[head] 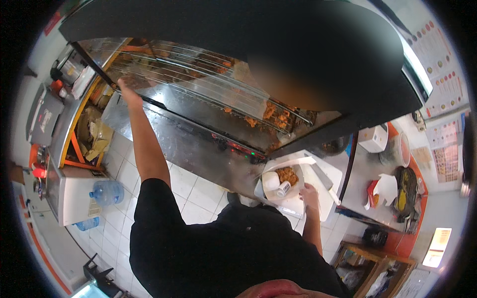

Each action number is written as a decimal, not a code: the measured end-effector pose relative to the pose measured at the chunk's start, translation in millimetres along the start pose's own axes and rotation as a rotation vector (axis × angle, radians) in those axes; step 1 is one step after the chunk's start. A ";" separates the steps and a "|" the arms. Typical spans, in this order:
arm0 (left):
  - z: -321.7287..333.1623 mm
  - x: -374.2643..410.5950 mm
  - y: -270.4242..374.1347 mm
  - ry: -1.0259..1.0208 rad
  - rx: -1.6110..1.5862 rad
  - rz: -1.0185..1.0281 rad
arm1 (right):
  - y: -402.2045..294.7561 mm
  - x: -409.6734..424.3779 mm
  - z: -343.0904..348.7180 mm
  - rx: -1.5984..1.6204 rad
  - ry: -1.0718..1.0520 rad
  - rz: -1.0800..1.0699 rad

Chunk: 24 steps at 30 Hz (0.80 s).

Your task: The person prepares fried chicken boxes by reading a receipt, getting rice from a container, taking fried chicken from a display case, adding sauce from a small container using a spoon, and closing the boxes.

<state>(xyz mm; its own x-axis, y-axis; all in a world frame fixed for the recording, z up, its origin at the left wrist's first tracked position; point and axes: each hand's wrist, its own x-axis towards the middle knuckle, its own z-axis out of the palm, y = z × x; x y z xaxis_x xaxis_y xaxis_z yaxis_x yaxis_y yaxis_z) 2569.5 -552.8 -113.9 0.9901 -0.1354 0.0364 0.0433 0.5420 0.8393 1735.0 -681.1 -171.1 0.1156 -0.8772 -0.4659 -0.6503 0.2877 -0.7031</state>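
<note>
My left hand (130, 95) is at the dark lower edge of a glass-fronted food warmer (160, 106), near its left corner; whether its fingers grip the edge cannot be told. Wire racks inside the warmer hold pieces of fried food (275, 115). At the right, my right hand (309, 194) touches or is just beside the rim of a paper-lined container (272, 195). In it lie browned fried pieces (287, 176), a white rounded item (271, 181) and a small white cup (284, 189). Beneath is a white cutting board (328, 171), with a large white-handled knife (322, 177) on it.
A steel counter (186, 139) runs under the warmer. Farther right, a steel table (356, 186) bears a red and white food box (374, 193) and a clear tub (397, 151). Blue water bottles (108, 193) stand at left on the tiled floor. A wooden shelf (376, 264) is at lower right.
</note>
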 end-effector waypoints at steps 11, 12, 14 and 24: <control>-87.7 -463.4 -123.1 0.117 0.602 -0.172 | 57.0 63.7 17.0 -0.641 0.075 -0.291; -70.6 -519.4 -118.4 0.135 0.386 -0.413 | 54.0 63.2 14.5 -0.631 0.061 -0.304; -50.1 -579.3 -96.5 -0.274 0.499 -0.745 | 52.6 58.0 8.9 -0.577 0.031 -0.332; 14.9 -610.6 -113.8 -0.945 1.028 -0.734 | 33.6 -8.5 -3.1 0.327 -0.218 -0.095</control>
<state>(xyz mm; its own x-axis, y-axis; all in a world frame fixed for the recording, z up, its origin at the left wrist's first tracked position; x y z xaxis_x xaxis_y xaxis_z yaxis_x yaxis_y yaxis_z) 1958.0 -544.2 -223.5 0.3401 -0.7658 -0.5458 -0.0372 -0.5909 0.8059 1709.8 -665.2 -189.0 0.3436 -0.8137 -0.4689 -0.3599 0.3470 -0.8660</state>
